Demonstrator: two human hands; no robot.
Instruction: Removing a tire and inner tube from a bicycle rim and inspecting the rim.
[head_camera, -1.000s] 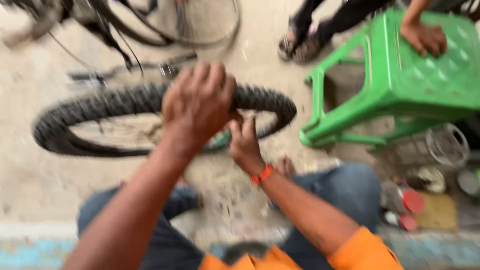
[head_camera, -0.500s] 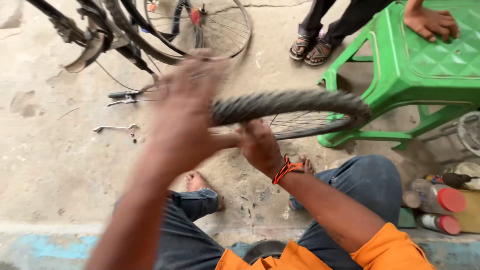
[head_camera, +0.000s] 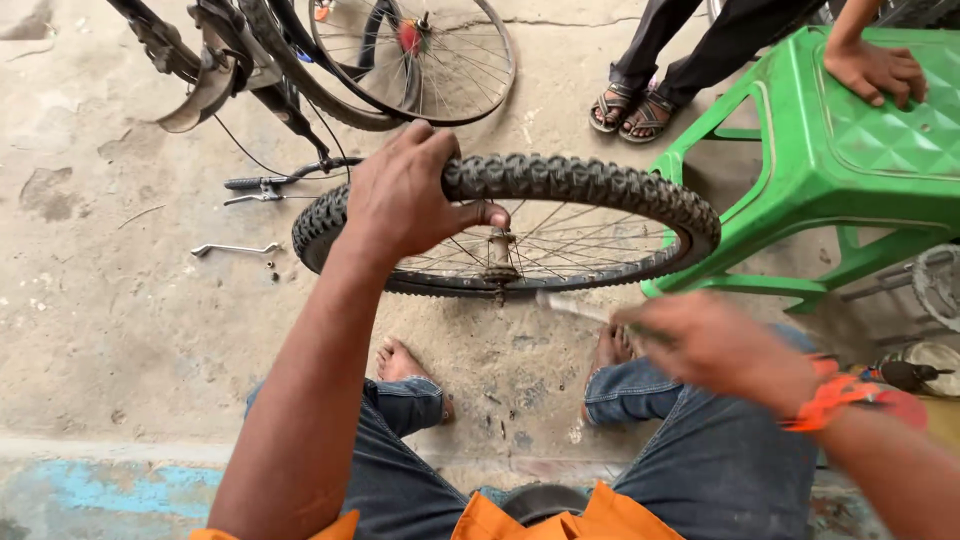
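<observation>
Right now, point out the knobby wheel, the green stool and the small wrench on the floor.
knobby wheel (head_camera: 600, 185): head view, top tread.
green stool (head_camera: 800, 170): head view, seat's front edge.
small wrench (head_camera: 235, 249): head view, middle of shaft.

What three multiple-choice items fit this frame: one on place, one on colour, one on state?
1. Where is the left hand?
A. on the tyre
B. on the stool
C. on the floor

2. What colour is the stool?
A. red
B. green
C. blue

3. How is the right hand?
A. flat on the stool
B. gripping the tyre
C. off the wheel, motion-blurred, with a thin tool

Answers:
1 A, its fingers curl over the knobbly tread at the wheel's top.
2 B, the plastic seat and legs are bright green.
3 C, it is blurred beside the rim, a slim rod sticking out from it.
</observation>
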